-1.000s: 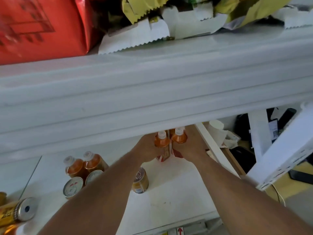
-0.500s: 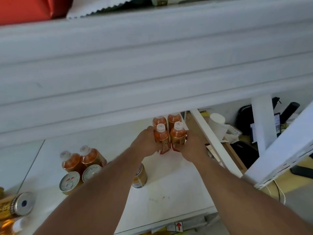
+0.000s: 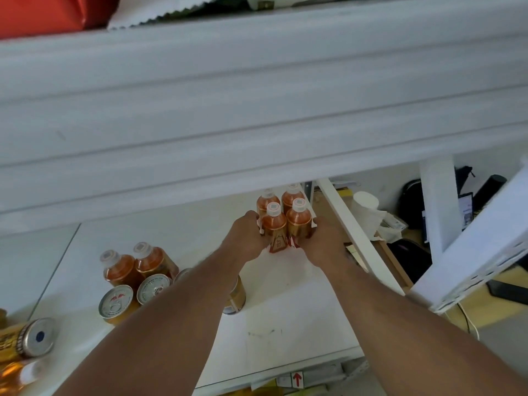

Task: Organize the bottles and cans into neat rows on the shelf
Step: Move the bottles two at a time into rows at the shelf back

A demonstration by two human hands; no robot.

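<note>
Several small orange-drink bottles with white caps stand in a tight two-by-two block near the right end of the white shelf. My left hand grips the front left bottle from the left. My right hand grips the front right bottle from the right. Two more bottles stand directly behind them. Further left stand two more orange bottles with upright cans in front of them. Another can stands partly hidden behind my left forearm.
The upper shelf's thick white edge hangs low over the block. A gold can and another bottle lie on their sides at the far left. A white post bounds the shelf on the right, with a paper roll beyond.
The view tilted down, and all the bottles of the block now show from under the upper shelf. Both hands stay on the front pair.
</note>
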